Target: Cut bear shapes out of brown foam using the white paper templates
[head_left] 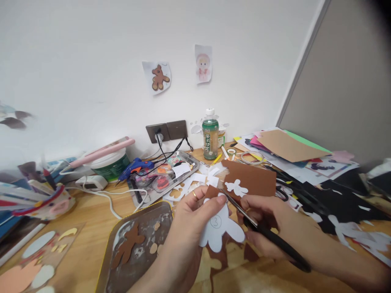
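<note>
My left hand (pixel 191 215) pinches a white paper cutout (pixel 227 232) marked with a circled 3, together with a small piece of brown paper (pixel 213 191) behind its upper edge. From the right, my right hand (pixel 275 217) grips black-handled scissors (pixel 275 240), the blades pointing up and left. Their tips are close to the brown paper by my left thumb; whether they touch it I cannot tell. Just beyond lies a larger brown sheet (pixel 259 179) with a small white bear-shaped cutout (pixel 236 188) on it.
A dark tray (pixel 120 228) at left holds a brown bear shape (pixel 128 244) and small tan pieces. Behind are a blue glue gun (pixel 134 167), a bottle (pixel 210 136) and white scraps. Stacked coloured papers (pixel 290 146) and black sheets (pixel 339 203) lie right; a pen holder (pixel 45 205) stands left.
</note>
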`<control>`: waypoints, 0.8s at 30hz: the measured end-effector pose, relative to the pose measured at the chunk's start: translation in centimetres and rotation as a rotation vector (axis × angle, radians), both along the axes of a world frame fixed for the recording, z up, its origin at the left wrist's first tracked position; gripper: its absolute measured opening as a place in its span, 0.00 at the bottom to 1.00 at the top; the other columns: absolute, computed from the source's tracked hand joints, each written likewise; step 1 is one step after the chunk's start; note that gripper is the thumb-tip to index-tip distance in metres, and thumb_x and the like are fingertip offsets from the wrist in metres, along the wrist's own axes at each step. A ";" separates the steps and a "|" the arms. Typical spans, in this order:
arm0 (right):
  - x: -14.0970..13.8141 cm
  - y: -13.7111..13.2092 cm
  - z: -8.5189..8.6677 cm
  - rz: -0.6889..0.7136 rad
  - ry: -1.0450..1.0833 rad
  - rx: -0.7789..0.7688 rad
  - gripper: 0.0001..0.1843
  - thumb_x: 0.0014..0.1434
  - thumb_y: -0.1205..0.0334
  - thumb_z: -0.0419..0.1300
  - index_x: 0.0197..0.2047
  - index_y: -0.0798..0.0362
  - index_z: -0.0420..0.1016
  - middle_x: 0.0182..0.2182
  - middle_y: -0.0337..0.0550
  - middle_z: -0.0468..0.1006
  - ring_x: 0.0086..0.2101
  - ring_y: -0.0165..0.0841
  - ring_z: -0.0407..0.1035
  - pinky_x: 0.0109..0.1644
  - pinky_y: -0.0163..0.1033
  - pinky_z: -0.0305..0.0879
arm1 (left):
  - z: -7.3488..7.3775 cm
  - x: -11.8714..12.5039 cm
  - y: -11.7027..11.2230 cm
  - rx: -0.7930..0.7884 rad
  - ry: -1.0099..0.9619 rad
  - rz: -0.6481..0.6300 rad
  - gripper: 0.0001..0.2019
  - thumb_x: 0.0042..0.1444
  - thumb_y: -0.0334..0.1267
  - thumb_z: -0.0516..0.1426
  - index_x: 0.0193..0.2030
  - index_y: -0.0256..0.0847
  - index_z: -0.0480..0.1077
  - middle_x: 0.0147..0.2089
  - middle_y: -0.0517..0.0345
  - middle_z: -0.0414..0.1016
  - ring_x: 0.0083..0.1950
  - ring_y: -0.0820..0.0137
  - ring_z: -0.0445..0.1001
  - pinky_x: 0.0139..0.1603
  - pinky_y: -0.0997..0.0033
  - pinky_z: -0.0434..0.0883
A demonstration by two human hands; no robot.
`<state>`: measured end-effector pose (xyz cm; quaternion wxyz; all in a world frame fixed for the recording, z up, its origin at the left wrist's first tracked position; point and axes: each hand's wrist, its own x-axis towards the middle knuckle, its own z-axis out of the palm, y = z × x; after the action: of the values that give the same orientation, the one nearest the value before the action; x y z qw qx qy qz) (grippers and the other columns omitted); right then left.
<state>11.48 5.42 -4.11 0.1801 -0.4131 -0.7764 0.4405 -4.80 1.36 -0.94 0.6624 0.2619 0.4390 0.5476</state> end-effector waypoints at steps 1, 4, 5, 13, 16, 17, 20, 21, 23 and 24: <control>-0.1 0.0 0.0 0.005 0.015 -0.033 0.06 0.49 0.70 0.56 0.30 0.51 0.65 0.19 0.31 0.69 0.20 0.27 0.64 0.21 0.29 0.57 | 0.0 0.1 -0.1 -0.004 -0.005 0.016 0.08 0.47 0.37 0.62 0.25 0.39 0.66 0.19 0.65 0.68 0.18 0.79 0.66 0.19 0.82 0.63; -0.4 -0.2 0.2 0.008 0.071 -0.101 0.04 0.52 0.68 0.56 0.33 0.51 0.66 0.22 0.34 0.73 0.20 0.28 0.68 0.22 0.30 0.60 | 0.0 0.3 -0.2 -0.023 -0.011 0.035 0.08 0.45 0.36 0.62 0.25 0.39 0.66 0.19 0.65 0.68 0.18 0.79 0.66 0.18 0.82 0.62; -0.4 -0.2 0.3 0.007 0.084 -0.101 0.03 0.52 0.67 0.56 0.32 0.51 0.66 0.22 0.34 0.74 0.21 0.29 0.69 0.22 0.30 0.61 | 0.0 0.3 -0.2 -0.027 -0.010 0.024 0.08 0.45 0.36 0.63 0.25 0.39 0.66 0.19 0.65 0.69 0.18 0.79 0.66 0.18 0.82 0.61; -0.5 -0.2 0.9 0.040 0.119 -0.095 0.05 0.51 0.71 0.56 0.32 0.53 0.68 0.23 0.36 0.75 0.22 0.30 0.69 0.23 0.30 0.62 | -0.1 0.2 -0.2 -0.010 0.018 0.021 0.09 0.44 0.36 0.63 0.24 0.39 0.66 0.19 0.63 0.70 0.18 0.78 0.67 0.19 0.81 0.61; -0.7 -0.1 0.9 0.045 0.110 -0.080 0.04 0.50 0.69 0.57 0.32 0.52 0.67 0.24 0.36 0.75 0.23 0.30 0.69 0.24 0.30 0.62 | -0.1 0.3 -0.2 -0.008 0.049 0.026 0.09 0.44 0.36 0.63 0.23 0.39 0.65 0.19 0.63 0.70 0.17 0.77 0.67 0.18 0.80 0.61; -0.7 0.0 0.9 0.044 0.104 -0.081 0.04 0.50 0.68 0.58 0.32 0.52 0.67 0.23 0.35 0.75 0.22 0.30 0.69 0.24 0.30 0.62 | -0.1 0.3 -0.2 -0.004 0.059 0.031 0.09 0.45 0.36 0.63 0.23 0.39 0.66 0.18 0.64 0.70 0.17 0.78 0.66 0.17 0.80 0.60; -0.6 0.0 0.7 0.044 0.086 -0.068 0.04 0.51 0.68 0.57 0.33 0.52 0.67 0.23 0.35 0.75 0.22 0.30 0.69 0.23 0.30 0.62 | -0.1 0.3 -0.1 0.005 0.074 0.034 0.09 0.45 0.36 0.63 0.23 0.39 0.66 0.18 0.64 0.70 0.17 0.78 0.66 0.18 0.81 0.60; -0.5 -0.1 0.6 0.045 0.080 -0.061 0.05 0.52 0.69 0.56 0.34 0.52 0.67 0.23 0.35 0.75 0.22 0.30 0.69 0.23 0.30 0.62 | -0.2 0.2 -0.1 0.006 0.076 0.033 0.08 0.45 0.35 0.63 0.23 0.39 0.66 0.18 0.64 0.70 0.18 0.78 0.66 0.18 0.81 0.61; -0.4 -0.1 0.4 0.038 0.073 -0.037 0.06 0.51 0.71 0.55 0.34 0.52 0.67 0.24 0.36 0.75 0.22 0.30 0.69 0.23 0.31 0.62 | -0.2 0.2 -0.2 0.007 0.072 0.029 0.08 0.45 0.35 0.63 0.24 0.39 0.66 0.19 0.64 0.71 0.19 0.78 0.68 0.19 0.81 0.62; -0.4 -0.1 0.3 0.036 0.079 -0.034 0.07 0.51 0.72 0.55 0.34 0.52 0.67 0.24 0.36 0.75 0.22 0.30 0.69 0.23 0.31 0.62 | -0.3 0.2 -0.2 0.008 0.068 0.025 0.08 0.45 0.36 0.63 0.24 0.39 0.66 0.19 0.64 0.71 0.19 0.77 0.68 0.20 0.81 0.63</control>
<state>11.13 5.37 -3.84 0.1955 -0.3846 -0.7683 0.4728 -4.65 1.15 -1.24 0.6389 0.2776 0.4623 0.5486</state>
